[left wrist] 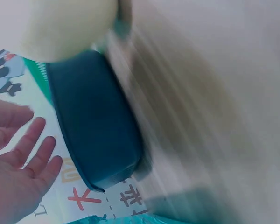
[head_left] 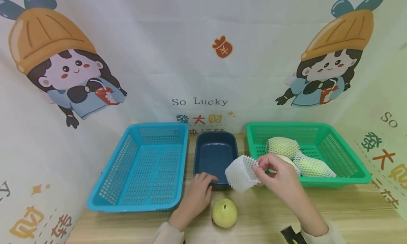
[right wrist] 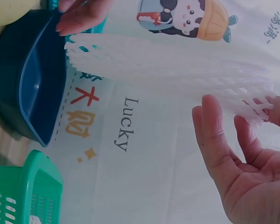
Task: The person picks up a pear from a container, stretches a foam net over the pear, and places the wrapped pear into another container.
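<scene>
My right hand (head_left: 278,173) pinches one end of a white foam fruit net (head_left: 242,174) between thumb and finger. The net hangs hollow over the right front corner of the dark blue tray (head_left: 233,146). In the right wrist view the foam net (right wrist: 168,74) stretches out from the fingertips. My left hand (head_left: 198,189) is at the tray's front left edge, its fingers relaxed and holding nothing. On the table in front of the tray sits a bare yellow-green pear (head_left: 224,213), to the right of my left wrist.
A blue basket (head_left: 136,207) with slotted walls stands on the left. The green basket (head_left: 337,180) on the right holds several fruits in foam nets (head_left: 313,166). A printed cloth (head_left: 152,60) hangs behind the wooden table (head_left: 270,219).
</scene>
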A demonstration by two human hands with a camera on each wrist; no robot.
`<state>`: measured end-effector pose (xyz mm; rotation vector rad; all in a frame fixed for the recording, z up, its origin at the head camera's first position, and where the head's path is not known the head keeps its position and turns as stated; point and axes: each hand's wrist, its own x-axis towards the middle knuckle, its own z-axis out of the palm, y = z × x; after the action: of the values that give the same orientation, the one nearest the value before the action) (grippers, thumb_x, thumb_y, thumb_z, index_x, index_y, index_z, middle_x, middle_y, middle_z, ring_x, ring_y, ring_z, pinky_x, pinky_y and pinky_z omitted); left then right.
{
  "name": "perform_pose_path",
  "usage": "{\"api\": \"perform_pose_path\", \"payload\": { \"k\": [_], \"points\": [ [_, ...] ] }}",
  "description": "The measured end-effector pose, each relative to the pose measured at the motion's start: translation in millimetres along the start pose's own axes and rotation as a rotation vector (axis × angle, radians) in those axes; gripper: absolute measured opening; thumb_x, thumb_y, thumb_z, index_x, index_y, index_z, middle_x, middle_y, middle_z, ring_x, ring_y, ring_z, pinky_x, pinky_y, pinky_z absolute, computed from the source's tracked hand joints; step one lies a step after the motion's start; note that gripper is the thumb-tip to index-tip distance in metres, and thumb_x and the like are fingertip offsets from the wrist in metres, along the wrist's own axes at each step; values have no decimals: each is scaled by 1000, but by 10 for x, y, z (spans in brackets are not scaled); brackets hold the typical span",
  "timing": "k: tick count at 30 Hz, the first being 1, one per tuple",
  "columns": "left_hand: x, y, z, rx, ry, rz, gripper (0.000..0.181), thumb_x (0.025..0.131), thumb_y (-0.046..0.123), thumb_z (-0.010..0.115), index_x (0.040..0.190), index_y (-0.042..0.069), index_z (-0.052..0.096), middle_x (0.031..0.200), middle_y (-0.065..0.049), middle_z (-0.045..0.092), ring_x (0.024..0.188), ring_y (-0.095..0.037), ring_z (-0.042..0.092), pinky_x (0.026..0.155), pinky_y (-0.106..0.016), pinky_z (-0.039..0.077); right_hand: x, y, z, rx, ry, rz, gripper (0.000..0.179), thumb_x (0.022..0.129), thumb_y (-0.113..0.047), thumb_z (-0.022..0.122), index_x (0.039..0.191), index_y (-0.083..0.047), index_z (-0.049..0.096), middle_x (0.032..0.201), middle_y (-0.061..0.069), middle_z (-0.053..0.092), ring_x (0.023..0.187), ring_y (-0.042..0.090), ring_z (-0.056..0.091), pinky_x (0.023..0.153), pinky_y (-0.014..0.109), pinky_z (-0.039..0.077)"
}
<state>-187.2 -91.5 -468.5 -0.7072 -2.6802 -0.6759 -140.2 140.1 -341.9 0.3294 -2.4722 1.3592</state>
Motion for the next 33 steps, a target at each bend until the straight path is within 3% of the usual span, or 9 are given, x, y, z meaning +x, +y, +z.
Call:
{"api": "perform_pose_path", "payload": {
  "k": [4,9,12,16,20,26,33],
  "points": [
    [-215,52,-88,-296,-35,-84,40,79,-11,49,112,9,58,108,-3,59,101,-19,54,86,-34,47,-62,14,16,-5,10,-29,18,83,-7,66,71,-10,53,96,6,65,84,3,59,62,19,53],
    [-434,71,-88,-762,-250,-189,62,70,-15,49,129,2,40,130,-18,44,108,-31,48,82,-31,47,-115,-1,61,77,-37,-12,16,83,-7,66,73,-8,53,100,10,64,86,3,59,67,20,54],
    [-503,71,-18,-920,-368,-240,75,72,-9,60,138,5,29,141,-19,32,117,-32,43,87,-30,44,-150,-2,115,124,-80,23,16,84,-7,66,74,-6,53,101,12,65,88,6,60,70,21,54],
    [-531,77,116,-999,-426,-277,85,76,5,73,143,10,22,147,-16,26,126,-30,38,96,-27,40,-210,-1,180,159,-110,47,17,84,-7,66,73,-6,53,99,12,65,88,8,60,71,24,54],
    [-523,79,221,-1030,-436,-301,88,76,13,77,143,7,21,143,-15,30,125,-25,41,94,-20,40,-253,9,221,162,-120,59,18,83,-7,67,73,-7,52,99,11,65,89,11,61,71,25,54],
    [-489,58,293,-1072,-412,-343,81,73,8,78,139,8,30,127,-12,48,105,-16,53,84,-21,46,-274,29,267,126,-145,86,18,82,-8,68,73,-8,52,100,9,65,89,15,60,70,22,54],
    [-489,37,313,-1084,-411,-412,81,71,5,79,137,12,34,121,-11,51,99,-17,56,82,-23,46,-270,45,357,83,-150,57,20,80,-1,67,71,-9,51,96,9,65,85,14,59,65,21,53]
  ]
}}
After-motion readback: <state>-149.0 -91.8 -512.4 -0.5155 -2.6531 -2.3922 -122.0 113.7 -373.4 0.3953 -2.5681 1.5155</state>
